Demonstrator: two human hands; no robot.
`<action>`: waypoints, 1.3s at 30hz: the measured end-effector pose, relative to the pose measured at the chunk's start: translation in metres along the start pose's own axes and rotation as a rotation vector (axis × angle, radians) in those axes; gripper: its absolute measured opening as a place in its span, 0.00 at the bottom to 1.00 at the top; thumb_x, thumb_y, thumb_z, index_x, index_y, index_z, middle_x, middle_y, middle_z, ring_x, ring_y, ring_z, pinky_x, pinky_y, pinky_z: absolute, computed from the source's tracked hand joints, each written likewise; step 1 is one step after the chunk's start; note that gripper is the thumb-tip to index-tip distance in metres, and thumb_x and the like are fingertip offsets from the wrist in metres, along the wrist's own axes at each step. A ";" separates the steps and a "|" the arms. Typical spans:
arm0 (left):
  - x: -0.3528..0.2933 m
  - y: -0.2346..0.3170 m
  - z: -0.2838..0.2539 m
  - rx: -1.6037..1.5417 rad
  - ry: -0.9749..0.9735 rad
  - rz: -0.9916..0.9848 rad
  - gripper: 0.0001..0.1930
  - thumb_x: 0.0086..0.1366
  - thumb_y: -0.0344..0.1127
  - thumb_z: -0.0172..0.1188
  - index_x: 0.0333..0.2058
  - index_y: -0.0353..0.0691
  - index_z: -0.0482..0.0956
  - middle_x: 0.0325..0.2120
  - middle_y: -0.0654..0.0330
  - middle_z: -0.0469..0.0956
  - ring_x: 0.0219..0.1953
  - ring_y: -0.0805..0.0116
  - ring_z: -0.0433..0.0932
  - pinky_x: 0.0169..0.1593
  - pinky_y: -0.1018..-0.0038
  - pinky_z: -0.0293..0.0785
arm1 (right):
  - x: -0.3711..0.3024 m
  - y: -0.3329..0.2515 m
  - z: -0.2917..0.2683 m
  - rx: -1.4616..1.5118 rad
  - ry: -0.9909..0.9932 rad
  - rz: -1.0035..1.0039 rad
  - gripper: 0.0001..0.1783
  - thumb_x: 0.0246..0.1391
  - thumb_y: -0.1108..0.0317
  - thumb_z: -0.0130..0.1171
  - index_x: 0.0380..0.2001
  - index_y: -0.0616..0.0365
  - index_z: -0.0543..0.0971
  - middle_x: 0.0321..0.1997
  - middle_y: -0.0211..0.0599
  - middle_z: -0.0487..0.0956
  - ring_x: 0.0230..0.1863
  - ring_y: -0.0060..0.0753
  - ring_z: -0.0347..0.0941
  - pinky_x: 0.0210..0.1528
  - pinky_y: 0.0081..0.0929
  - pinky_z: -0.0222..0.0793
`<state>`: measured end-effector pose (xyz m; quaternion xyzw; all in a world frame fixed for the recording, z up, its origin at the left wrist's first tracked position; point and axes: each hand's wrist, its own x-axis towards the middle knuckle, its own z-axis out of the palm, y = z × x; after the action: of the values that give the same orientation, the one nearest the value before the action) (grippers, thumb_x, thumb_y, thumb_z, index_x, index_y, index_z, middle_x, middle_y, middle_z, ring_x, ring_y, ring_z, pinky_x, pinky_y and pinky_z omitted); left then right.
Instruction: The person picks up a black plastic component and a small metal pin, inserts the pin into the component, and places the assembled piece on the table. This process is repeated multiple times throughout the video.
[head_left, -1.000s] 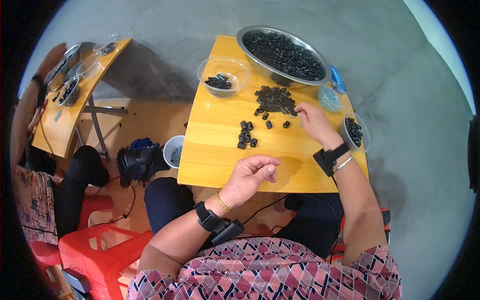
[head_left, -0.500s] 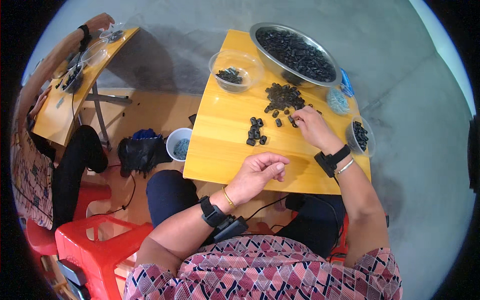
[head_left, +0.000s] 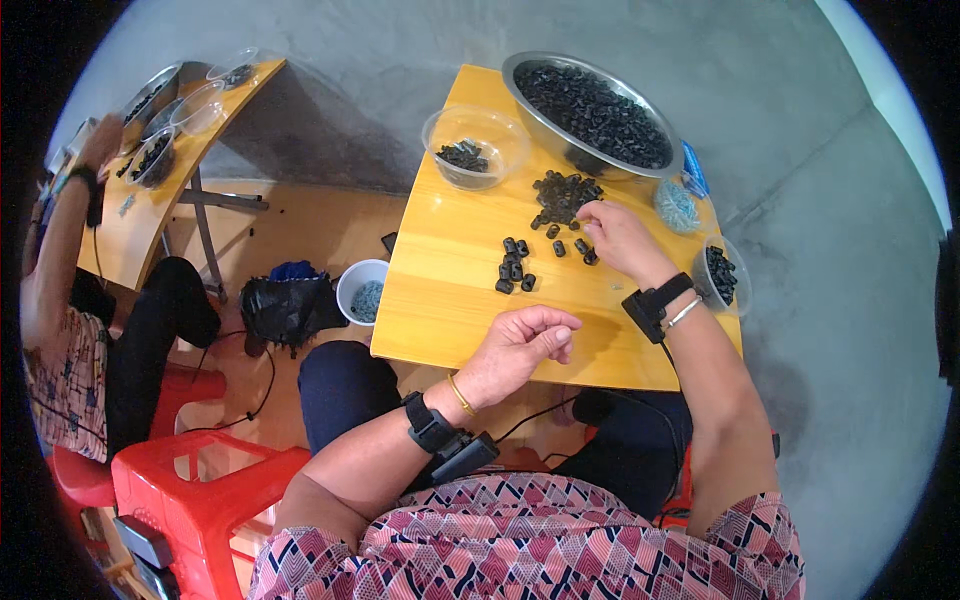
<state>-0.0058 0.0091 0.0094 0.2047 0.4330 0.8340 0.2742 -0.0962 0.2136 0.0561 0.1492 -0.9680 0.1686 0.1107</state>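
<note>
My right hand reaches over the table, fingertips pinched together at the near edge of a pile of small black plastic parts. Whether a part sits between those fingertips is too small to see. Just below the hand lie a few loose black parts. To their left, several more form a small cluster. My left hand hovers by the table's near edge, fingers curled and thumb against the index finger. What it holds, if anything, is hidden.
A large steel bowl heaped with black parts stands at the back. Around the yellow table sit a clear tub, a tub of pale blue pieces and another of black parts. A white bucket and red stool stand left.
My right hand has moved slightly up and left, from the loose black parts to the pile's edge. My left hand has stayed put. The co-worker's raised arm at left has come down.
</note>
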 end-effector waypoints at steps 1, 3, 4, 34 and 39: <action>0.000 0.000 0.000 -0.005 0.000 -0.002 0.09 0.59 0.31 0.50 0.36 0.34 0.73 0.23 0.65 0.72 0.27 0.77 0.71 0.35 0.81 0.69 | 0.002 -0.002 0.002 -0.015 -0.064 0.038 0.08 0.44 0.73 0.49 0.30 0.61 0.72 0.29 0.46 0.72 0.33 0.46 0.68 0.37 0.34 0.63; 0.000 -0.001 0.001 -0.014 -0.005 -0.012 0.09 0.59 0.31 0.50 0.36 0.34 0.73 0.22 0.65 0.72 0.26 0.77 0.71 0.35 0.81 0.69 | 0.006 0.001 0.004 -0.030 -0.130 0.085 0.09 0.43 0.72 0.51 0.31 0.60 0.72 0.32 0.47 0.72 0.36 0.48 0.67 0.40 0.37 0.63; 0.001 -0.001 0.001 0.004 -0.014 -0.006 0.08 0.59 0.31 0.50 0.36 0.34 0.73 0.22 0.65 0.73 0.26 0.77 0.71 0.34 0.81 0.69 | 0.007 0.007 0.007 -0.047 -0.131 0.026 0.09 0.43 0.71 0.52 0.31 0.61 0.72 0.31 0.47 0.72 0.36 0.49 0.67 0.40 0.37 0.63; 0.000 0.000 0.001 0.023 0.001 0.020 0.08 0.59 0.31 0.50 0.36 0.34 0.73 0.22 0.64 0.73 0.26 0.76 0.71 0.35 0.80 0.69 | -0.037 -0.024 -0.015 -0.048 -0.203 0.189 0.11 0.42 0.69 0.54 0.31 0.61 0.71 0.32 0.50 0.73 0.38 0.49 0.68 0.38 0.38 0.64; 0.001 -0.002 0.000 0.017 -0.021 0.021 0.09 0.59 0.31 0.50 0.36 0.34 0.73 0.23 0.64 0.73 0.27 0.76 0.71 0.35 0.80 0.69 | -0.037 -0.011 -0.004 -0.119 -0.130 0.065 0.10 0.42 0.71 0.53 0.30 0.63 0.71 0.26 0.47 0.72 0.30 0.43 0.69 0.32 0.31 0.64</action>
<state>-0.0063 0.0101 0.0079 0.2204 0.4351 0.8307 0.2684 -0.0572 0.2145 0.0528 0.1212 -0.9858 0.1041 0.0508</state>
